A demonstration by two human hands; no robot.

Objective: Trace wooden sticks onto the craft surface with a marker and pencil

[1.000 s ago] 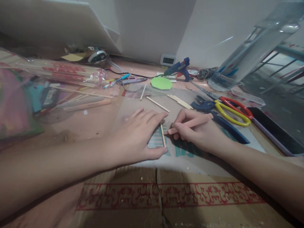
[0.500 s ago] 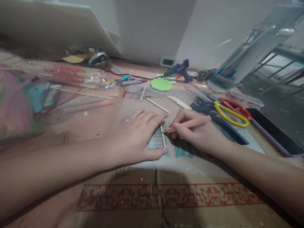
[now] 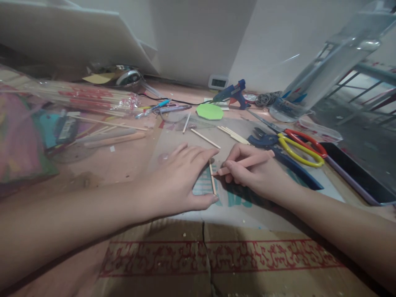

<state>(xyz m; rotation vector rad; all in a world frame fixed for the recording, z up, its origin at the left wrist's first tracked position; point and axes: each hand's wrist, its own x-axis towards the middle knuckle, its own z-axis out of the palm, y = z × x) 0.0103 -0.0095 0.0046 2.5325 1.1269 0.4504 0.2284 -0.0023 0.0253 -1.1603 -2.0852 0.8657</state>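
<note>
My left hand [image 3: 182, 177] holds a short wooden stick [image 3: 213, 181] by its two ends, between the thumb at the near end and the fingers at the far end. The stick lies on a pale sheet [image 3: 185, 215] with teal print. In my right hand [image 3: 250, 169] is a pink pen [image 3: 247, 161], pinched by thumb and fingers, its tip at the middle of the stick. Beyond the hands another stick [image 3: 206, 138] lies alone, and several cut sticks [image 3: 233, 135] are grouped to its right.
Blue pliers [image 3: 293, 169], scissors with red and yellow handles [image 3: 301, 150] and a phone [image 3: 355, 173] lie right. Behind are a green paper piece [image 3: 209, 111], a blue glue gun [image 3: 230, 94] and a plastic bottle [image 3: 324, 66]. Bagged sticks [image 3: 83, 95] lie left.
The pen tip has shifted slightly along the stick towards me. My left hand keeps its hold on the stick.
</note>
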